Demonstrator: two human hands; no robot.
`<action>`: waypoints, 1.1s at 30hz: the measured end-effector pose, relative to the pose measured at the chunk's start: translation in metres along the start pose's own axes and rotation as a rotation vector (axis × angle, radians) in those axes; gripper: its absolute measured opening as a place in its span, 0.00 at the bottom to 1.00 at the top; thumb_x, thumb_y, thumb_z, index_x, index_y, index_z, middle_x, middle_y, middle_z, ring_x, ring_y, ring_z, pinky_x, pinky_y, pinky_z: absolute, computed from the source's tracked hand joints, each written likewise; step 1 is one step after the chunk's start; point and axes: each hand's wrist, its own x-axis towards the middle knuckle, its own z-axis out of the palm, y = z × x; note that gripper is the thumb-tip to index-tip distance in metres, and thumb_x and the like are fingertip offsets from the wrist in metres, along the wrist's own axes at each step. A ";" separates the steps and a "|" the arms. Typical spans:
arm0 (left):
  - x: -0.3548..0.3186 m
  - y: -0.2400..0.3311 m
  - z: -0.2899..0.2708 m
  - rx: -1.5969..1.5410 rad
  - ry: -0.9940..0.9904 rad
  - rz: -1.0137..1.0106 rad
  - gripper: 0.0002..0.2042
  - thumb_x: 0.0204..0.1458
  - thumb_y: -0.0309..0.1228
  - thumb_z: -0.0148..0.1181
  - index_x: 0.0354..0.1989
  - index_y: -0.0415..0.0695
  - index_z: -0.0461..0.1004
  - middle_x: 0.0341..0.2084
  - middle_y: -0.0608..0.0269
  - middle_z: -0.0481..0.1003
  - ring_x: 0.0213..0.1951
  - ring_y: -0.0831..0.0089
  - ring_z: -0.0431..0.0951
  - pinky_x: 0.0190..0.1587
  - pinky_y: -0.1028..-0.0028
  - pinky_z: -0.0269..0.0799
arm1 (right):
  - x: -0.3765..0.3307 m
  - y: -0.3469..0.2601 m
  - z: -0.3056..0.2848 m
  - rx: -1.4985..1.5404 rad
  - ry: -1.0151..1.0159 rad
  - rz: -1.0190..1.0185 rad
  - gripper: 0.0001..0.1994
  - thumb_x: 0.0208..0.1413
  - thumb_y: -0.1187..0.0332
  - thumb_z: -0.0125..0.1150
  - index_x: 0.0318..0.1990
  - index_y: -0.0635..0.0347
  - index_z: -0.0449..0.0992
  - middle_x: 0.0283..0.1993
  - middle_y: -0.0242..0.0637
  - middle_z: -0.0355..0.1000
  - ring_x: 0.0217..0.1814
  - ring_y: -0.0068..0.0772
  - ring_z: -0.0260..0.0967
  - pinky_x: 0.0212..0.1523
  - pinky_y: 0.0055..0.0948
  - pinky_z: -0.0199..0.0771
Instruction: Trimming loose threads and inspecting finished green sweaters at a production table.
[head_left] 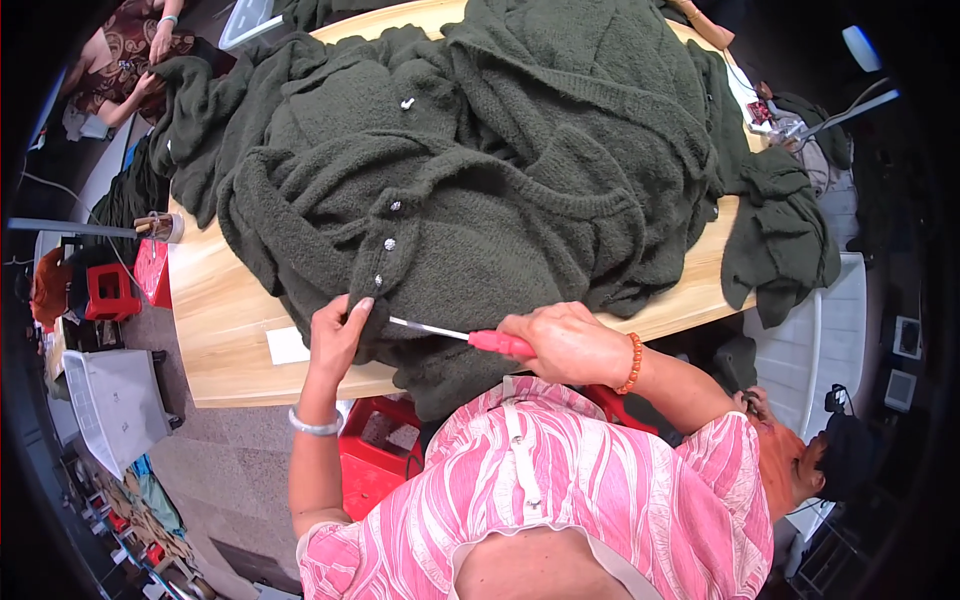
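Note:
A dark green knitted cardigan [480, 240] lies bunched in front of me on the wooden table [215, 330]. Three shiny pale buttons [390, 244] run down its front band. My left hand [335, 340] pinches the band's lower end between thumb and fingers, just below the lowest button. In my right hand [578, 345] is the pink handle of a thin metal-shafted tool [500, 343], which points left toward the pinched band. The shaft's far end meets the fabric near my left fingers; its tip is too small to make out.
More dark green knitwear [590, 60] heaps up behind the cardigan. A white paper [289, 346] lies at the table's near left edge. Red stools [380, 450] stand below. White bins [118, 405] flank the table. One person [130, 65] sits far left, another [785, 460] at right.

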 end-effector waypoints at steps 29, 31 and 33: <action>0.056 0.015 0.070 -0.145 -0.085 0.175 0.04 0.52 0.20 0.64 0.30 0.41 0.74 0.26 0.75 0.72 0.27 0.88 0.67 0.30 0.84 0.65 | -0.003 0.026 -0.004 -0.034 0.303 0.224 0.08 0.58 0.66 0.57 0.41 0.59 0.73 0.29 0.52 0.75 0.39 0.56 0.75 0.41 0.51 0.72; 0.052 0.022 0.072 -0.252 -0.082 0.007 0.03 0.55 0.20 0.60 0.36 0.38 0.77 0.32 0.70 0.77 0.32 0.85 0.72 0.36 0.82 0.69 | -0.006 0.020 -0.007 -0.067 0.129 0.226 0.09 0.57 0.64 0.58 0.41 0.59 0.73 0.29 0.51 0.75 0.38 0.57 0.75 0.41 0.52 0.72; 0.050 0.020 0.069 -0.175 -0.089 0.042 0.05 0.55 0.21 0.60 0.38 0.38 0.78 0.32 0.69 0.78 0.31 0.84 0.73 0.36 0.81 0.69 | -0.012 0.011 -0.013 -0.055 0.079 0.177 0.09 0.57 0.64 0.59 0.40 0.59 0.73 0.29 0.51 0.75 0.37 0.57 0.75 0.41 0.52 0.72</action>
